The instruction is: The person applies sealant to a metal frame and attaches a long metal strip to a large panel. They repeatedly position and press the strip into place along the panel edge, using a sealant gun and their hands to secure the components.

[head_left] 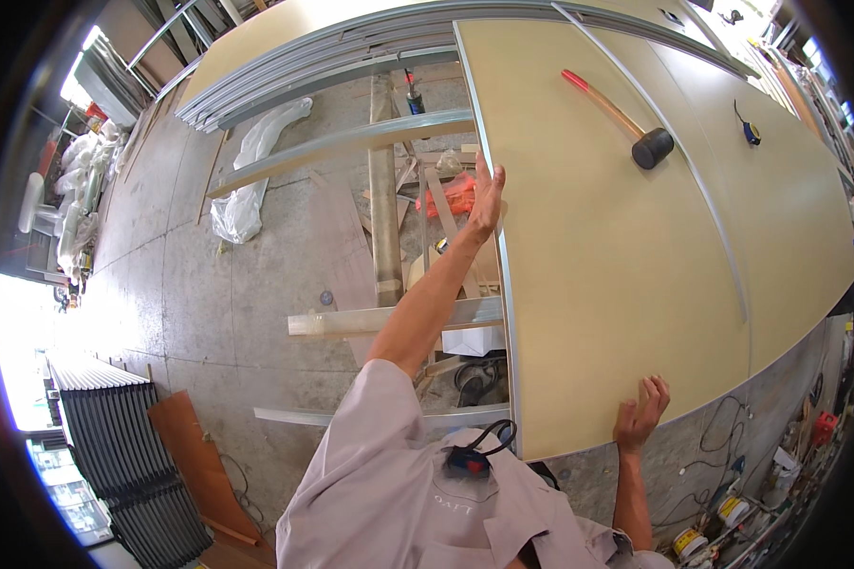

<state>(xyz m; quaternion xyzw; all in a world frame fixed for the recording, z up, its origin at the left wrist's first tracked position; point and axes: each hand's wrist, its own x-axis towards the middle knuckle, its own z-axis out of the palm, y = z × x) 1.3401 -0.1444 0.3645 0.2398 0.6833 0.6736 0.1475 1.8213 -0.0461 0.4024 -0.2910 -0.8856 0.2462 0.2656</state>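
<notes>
A large beige panel [598,275] lies flat in front of me, with a silvery metal strip [506,275] along its left edge. My left hand [487,199] reaches forward and rests against that strip, fingers stretched out, holding nothing. Close to the panel's near edge, my right hand [641,413] touches the surface with slightly bent, parted fingers and nothing in them. A mallet [626,119] with a black head and a wooden, red-ended handle lies on the far part of the panel. To its right is a small blue-and-black tool, perhaps a tape measure [751,133].
Metal-faced crossbars [351,147] stick out left of the panel. Long metal profiles [351,62] are stacked at the far side. On the concrete floor lie plastic sheeting [247,180] and an orange bag [451,195]. Buckets [690,543] and cables stand at lower right.
</notes>
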